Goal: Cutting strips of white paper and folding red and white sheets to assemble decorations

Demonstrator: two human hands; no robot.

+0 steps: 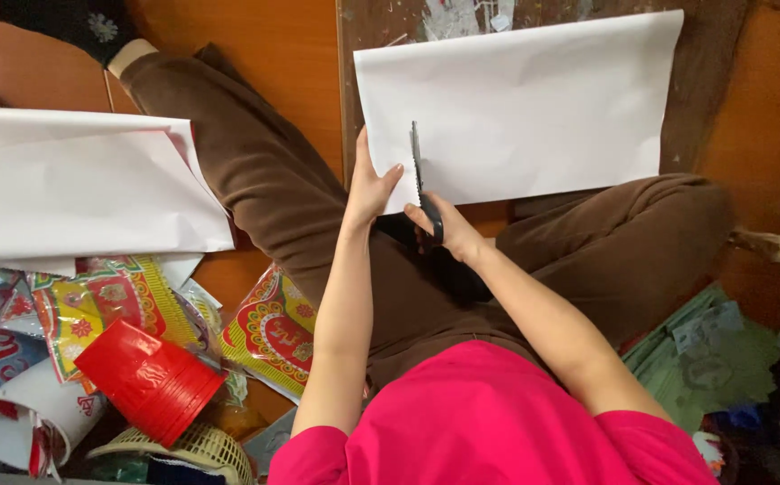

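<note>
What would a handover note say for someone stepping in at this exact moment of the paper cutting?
Left hand: grips the lower left corner of the large white paper sheet, thumb on top.
Right hand: holds the black-handled scissors, blades pointing away from the body, into the sheet's near edge.
The sheet lies over a dark worn board, above the crossed legs.
Done: a short cut started from the near edge.
Left: most of the sheet is uncut along the blade line.
Another big white sheet lies on the left; red plastic cups below it.
</note>
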